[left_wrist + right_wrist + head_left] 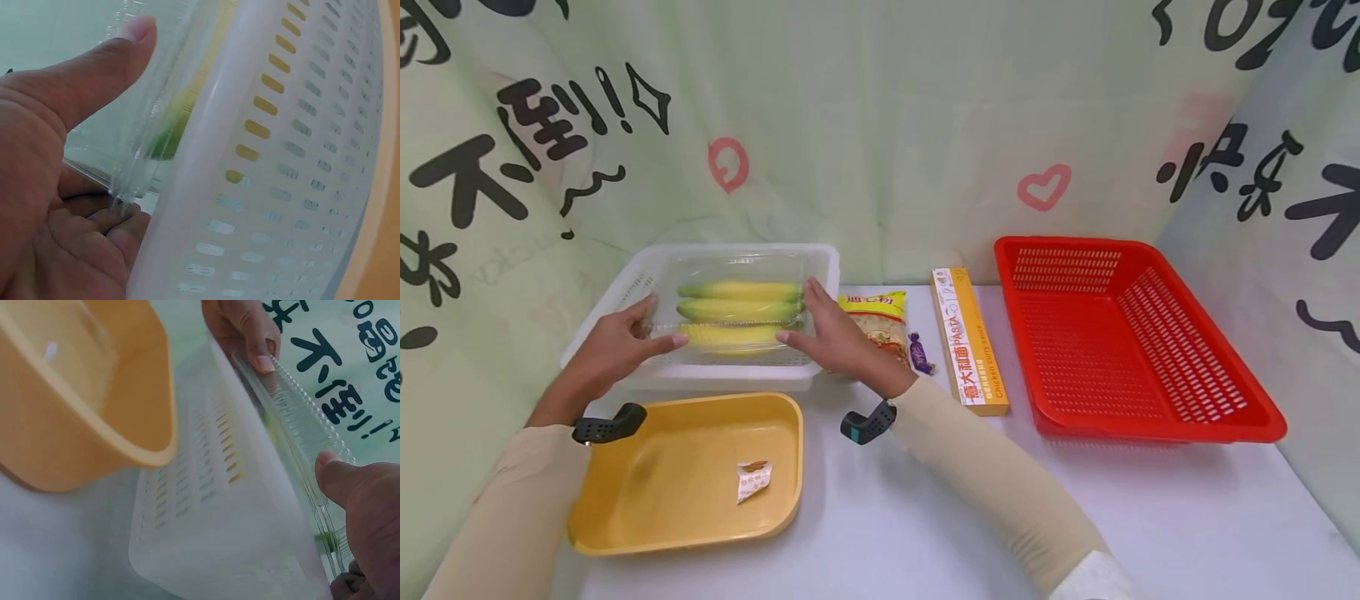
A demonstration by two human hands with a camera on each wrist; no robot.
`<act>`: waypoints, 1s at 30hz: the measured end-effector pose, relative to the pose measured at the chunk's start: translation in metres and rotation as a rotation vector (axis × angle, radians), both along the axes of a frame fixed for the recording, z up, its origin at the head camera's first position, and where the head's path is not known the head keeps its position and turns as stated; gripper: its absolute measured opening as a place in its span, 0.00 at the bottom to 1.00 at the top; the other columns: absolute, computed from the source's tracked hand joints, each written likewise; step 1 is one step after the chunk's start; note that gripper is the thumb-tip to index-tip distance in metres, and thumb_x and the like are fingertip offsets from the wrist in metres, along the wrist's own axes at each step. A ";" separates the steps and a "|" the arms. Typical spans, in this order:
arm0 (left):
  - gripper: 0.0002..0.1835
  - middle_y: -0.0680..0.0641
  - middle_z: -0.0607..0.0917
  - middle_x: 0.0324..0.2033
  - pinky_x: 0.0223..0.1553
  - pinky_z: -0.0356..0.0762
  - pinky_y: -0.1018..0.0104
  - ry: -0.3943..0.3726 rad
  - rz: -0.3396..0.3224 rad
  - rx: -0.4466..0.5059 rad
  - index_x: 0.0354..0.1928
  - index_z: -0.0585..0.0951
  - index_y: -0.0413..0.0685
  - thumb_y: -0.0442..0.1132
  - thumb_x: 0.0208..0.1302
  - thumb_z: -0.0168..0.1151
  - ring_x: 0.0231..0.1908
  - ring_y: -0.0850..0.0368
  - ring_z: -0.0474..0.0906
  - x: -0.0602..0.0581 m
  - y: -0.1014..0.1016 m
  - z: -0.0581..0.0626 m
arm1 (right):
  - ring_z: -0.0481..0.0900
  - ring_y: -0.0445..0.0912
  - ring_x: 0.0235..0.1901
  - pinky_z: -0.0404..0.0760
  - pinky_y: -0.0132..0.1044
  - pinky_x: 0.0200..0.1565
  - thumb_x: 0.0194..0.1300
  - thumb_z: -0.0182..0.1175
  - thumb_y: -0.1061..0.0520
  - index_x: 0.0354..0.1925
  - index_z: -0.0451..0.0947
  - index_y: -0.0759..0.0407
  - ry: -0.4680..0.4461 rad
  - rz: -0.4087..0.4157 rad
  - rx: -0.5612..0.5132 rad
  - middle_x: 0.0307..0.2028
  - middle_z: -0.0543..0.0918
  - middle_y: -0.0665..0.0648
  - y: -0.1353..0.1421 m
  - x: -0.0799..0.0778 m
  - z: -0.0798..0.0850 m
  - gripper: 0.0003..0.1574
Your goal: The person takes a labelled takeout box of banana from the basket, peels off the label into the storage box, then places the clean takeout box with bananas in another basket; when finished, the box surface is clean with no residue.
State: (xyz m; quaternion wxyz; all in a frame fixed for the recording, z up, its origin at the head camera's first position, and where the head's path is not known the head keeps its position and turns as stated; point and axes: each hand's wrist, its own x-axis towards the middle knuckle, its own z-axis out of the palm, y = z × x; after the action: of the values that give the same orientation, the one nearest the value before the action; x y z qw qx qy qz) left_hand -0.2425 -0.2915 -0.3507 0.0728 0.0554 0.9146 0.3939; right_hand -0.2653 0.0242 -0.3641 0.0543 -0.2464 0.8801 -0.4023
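Note:
A clear plastic clamshell box holds several long yellow-and-green pieces that look like bananas. My left hand grips the box's left end, thumb on top; in the left wrist view, that hand's fingers curl under the box's edge. At the opposite end my right hand grips it too, the thumb on the lid in the right wrist view and its other fingers partly hidden. Around and below the box is a white perforated basket, whose rim overlaps the box in both wrist views.
In front stands a yellow tray with a small sachet in it. Right of the white basket lie a bag of dry food, a purple wrapped candy and a pasta box. A red basket stands farther right, before a printed curtain.

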 end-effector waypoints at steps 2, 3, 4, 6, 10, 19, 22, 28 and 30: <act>0.55 0.36 0.41 0.74 0.63 0.56 0.38 -0.013 -0.008 -0.002 0.76 0.38 0.44 0.56 0.62 0.65 0.70 0.31 0.46 -0.001 0.001 0.001 | 0.41 0.48 0.74 0.46 0.39 0.70 0.67 0.61 0.44 0.76 0.38 0.64 0.017 -0.004 0.033 0.76 0.40 0.59 0.001 0.000 0.001 0.57; 0.56 0.36 0.41 0.74 0.64 0.55 0.38 -0.018 -0.011 -0.003 0.76 0.38 0.44 0.56 0.62 0.65 0.70 0.31 0.46 -0.002 0.001 0.001 | 0.42 0.48 0.74 0.47 0.39 0.70 0.67 0.62 0.44 0.76 0.39 0.64 0.025 -0.007 0.048 0.76 0.41 0.59 0.001 0.000 0.002 0.57; 0.56 0.36 0.41 0.74 0.64 0.55 0.38 -0.020 -0.014 -0.004 0.76 0.38 0.44 0.57 0.62 0.65 0.70 0.31 0.46 -0.003 0.002 0.001 | 0.44 0.49 0.74 0.48 0.39 0.70 0.67 0.62 0.45 0.76 0.39 0.64 0.035 -0.008 0.061 0.76 0.43 0.59 0.002 0.000 0.002 0.57; 0.56 0.35 0.42 0.74 0.64 0.56 0.39 -0.019 -0.019 -0.010 0.76 0.38 0.44 0.57 0.62 0.65 0.70 0.31 0.46 -0.004 0.004 0.000 | 0.46 0.49 0.73 0.50 0.39 0.70 0.67 0.62 0.45 0.76 0.41 0.64 0.051 -0.012 0.082 0.76 0.45 0.60 0.003 -0.002 0.002 0.56; 0.56 0.34 0.43 0.74 0.63 0.56 0.38 -0.002 -0.020 -0.024 0.75 0.38 0.42 0.57 0.62 0.65 0.70 0.31 0.47 -0.004 0.007 0.000 | 0.48 0.49 0.73 0.52 0.39 0.69 0.66 0.63 0.46 0.76 0.43 0.63 0.058 -0.014 0.084 0.76 0.47 0.58 0.003 -0.004 0.001 0.55; 0.57 0.38 0.40 0.74 0.64 0.54 0.40 0.049 -0.029 -0.012 0.75 0.38 0.38 0.55 0.62 0.66 0.70 0.32 0.46 -0.003 0.006 -0.001 | 0.51 0.49 0.72 0.54 0.39 0.69 0.65 0.65 0.48 0.76 0.46 0.64 0.073 -0.023 0.084 0.75 0.50 0.59 -0.002 -0.005 0.001 0.54; 0.57 0.37 0.40 0.74 0.65 0.54 0.40 0.051 -0.035 -0.020 0.75 0.38 0.37 0.54 0.62 0.66 0.70 0.33 0.46 -0.003 0.004 -0.001 | 0.51 0.49 0.72 0.55 0.39 0.68 0.65 0.65 0.48 0.76 0.46 0.63 0.070 -0.022 0.081 0.75 0.51 0.59 -0.004 -0.004 0.002 0.54; 0.58 0.36 0.41 0.74 0.64 0.56 0.39 0.028 -0.025 -0.053 0.75 0.38 0.38 0.57 0.61 0.66 0.70 0.31 0.47 -0.004 0.003 -0.002 | 0.53 0.49 0.71 0.56 0.39 0.68 0.66 0.64 0.49 0.76 0.46 0.63 0.060 -0.007 0.059 0.74 0.53 0.59 -0.006 -0.004 0.000 0.53; 0.58 0.36 0.40 0.74 0.63 0.57 0.38 0.028 -0.023 -0.070 0.75 0.37 0.38 0.57 0.62 0.66 0.69 0.30 0.48 -0.003 0.003 -0.002 | 0.53 0.49 0.71 0.55 0.39 0.69 0.66 0.64 0.49 0.76 0.46 0.63 0.054 -0.003 0.056 0.74 0.52 0.59 -0.006 -0.003 -0.001 0.53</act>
State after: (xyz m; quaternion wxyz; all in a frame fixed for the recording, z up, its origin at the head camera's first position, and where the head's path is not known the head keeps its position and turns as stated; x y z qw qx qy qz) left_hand -0.2455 -0.2887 -0.3527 0.0665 0.0686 0.9280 0.3601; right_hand -0.2687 0.0183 -0.3652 0.0369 -0.2543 0.8926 -0.3705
